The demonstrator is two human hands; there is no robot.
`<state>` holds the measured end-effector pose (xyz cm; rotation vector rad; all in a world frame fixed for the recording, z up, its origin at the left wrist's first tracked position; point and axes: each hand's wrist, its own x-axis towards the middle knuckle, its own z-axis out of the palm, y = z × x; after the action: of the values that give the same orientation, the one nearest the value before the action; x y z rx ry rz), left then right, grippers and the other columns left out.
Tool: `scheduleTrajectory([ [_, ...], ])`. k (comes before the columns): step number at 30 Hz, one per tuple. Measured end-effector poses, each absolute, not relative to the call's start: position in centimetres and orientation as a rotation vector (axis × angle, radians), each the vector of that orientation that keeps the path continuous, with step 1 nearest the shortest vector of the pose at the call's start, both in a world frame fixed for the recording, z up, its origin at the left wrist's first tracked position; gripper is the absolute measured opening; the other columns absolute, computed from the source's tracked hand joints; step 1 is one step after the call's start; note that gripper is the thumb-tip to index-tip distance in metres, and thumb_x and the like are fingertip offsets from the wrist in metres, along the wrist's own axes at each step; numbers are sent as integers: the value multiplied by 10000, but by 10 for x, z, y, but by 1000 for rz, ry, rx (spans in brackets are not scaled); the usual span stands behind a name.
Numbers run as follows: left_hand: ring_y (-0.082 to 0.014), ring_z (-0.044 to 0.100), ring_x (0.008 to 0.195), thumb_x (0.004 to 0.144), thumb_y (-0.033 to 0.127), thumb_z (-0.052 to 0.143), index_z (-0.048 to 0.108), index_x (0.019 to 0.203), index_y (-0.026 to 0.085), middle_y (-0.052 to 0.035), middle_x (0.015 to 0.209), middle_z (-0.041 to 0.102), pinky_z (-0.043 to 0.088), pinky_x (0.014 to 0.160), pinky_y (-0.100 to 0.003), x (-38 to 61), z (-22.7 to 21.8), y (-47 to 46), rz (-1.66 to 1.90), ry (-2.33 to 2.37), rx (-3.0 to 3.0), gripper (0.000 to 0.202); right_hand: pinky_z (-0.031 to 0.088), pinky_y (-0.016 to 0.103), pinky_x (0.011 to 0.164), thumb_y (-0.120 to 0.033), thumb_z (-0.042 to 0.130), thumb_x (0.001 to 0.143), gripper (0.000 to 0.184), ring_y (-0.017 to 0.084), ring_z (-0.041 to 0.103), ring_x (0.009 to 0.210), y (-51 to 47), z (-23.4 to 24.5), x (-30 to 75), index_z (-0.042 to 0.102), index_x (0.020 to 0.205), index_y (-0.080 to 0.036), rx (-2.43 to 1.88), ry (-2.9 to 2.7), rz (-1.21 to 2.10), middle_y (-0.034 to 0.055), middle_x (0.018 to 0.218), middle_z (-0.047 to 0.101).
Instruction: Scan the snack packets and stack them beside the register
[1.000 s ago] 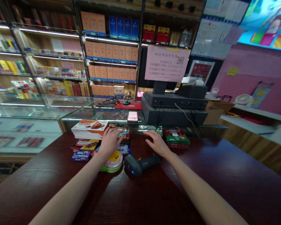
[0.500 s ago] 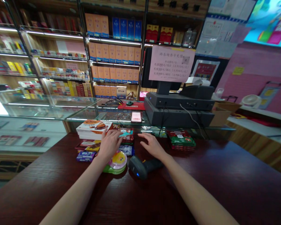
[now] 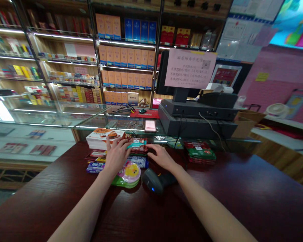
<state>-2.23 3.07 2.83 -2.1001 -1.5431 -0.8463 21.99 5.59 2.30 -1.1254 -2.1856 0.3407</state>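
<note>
My left hand lies with fingers spread on a pile of snack packets, its fingertips on a red packet with a teal label. My right hand reaches the same packet from the right, fingers stretched out and apart. A blue-and-white packet lies just below the two hands. A dark barcode scanner with a blue light rests on the dark wooden counter under my right wrist. A round pink and yellow packet on green ones sits beneath my left wrist.
An orange and white box stack stands left of my hands. Green and red packets lie to the right. Behind them are a glass display case, a till with a screen and pink notice, and shelves of boxed goods.
My right hand has slid left toward the red packet until it nearly meets my left hand. The view has shifted slightly left and down.
</note>
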Motion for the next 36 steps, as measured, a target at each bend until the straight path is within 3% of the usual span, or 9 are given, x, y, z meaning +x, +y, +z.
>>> scheduleTrajectory([
  [6,-363,419,1375,936,381,580,726,1146,266,-100,1446,564,49,1212,-698,-28,25,28,-816,-1553,-1982,281,484,410,1045,-240,625,909,424,248,660,1171,59,22,212,617,1333,-243,-1165,-2177,458,71,1291,703],
  [9,-366,400,1393,930,397,590,726,1142,273,-106,1467,538,69,1208,-706,-28,23,28,-798,-1568,-1961,281,474,419,1063,-251,627,910,370,249,652,1188,62,20,210,664,1277,-266,-1162,-2206,456,58,1292,706],
  [16,-385,369,1422,929,400,585,730,1137,247,-144,1496,497,86,1195,-721,-29,19,29,-819,-1611,-1998,296,433,452,1127,-257,635,901,380,263,603,1273,63,13,210,689,1271,-189,-1168,-2206,433,125,1356,664],
  [24,-375,344,1438,903,355,621,696,1180,261,-126,1539,448,104,1201,-704,-25,17,28,-781,-1589,-1985,302,392,465,1173,-253,612,915,356,258,551,1351,58,9,224,706,1254,-200,-1168,-2183,466,111,1364,662],
  [27,-362,383,1403,904,330,613,693,1178,270,-107,1492,504,73,1213,-690,-23,17,27,-792,-1571,-2024,291,391,463,1177,-242,618,904,382,257,553,1350,53,9,228,692,1276,-199,-1163,-2176,506,109,1375,654],
  [32,-332,505,1244,921,333,591,704,1160,289,-65,1196,683,63,1223,-670,-20,21,25,-759,-1569,-2055,268,389,463,1181,-250,634,888,429,251,551,1353,45,9,231,666,1314,-216,-1138,-2175,551,104,1406,630],
  [36,-357,453,1318,916,338,606,719,1128,299,-60,1247,673,26,1212,-696,-17,23,22,-743,-1547,-2029,243,374,489,1187,-239,638,888,419,260,523,1380,43,6,235,672,1305,-227,-1144,-2158,551,99,1409,626],
])
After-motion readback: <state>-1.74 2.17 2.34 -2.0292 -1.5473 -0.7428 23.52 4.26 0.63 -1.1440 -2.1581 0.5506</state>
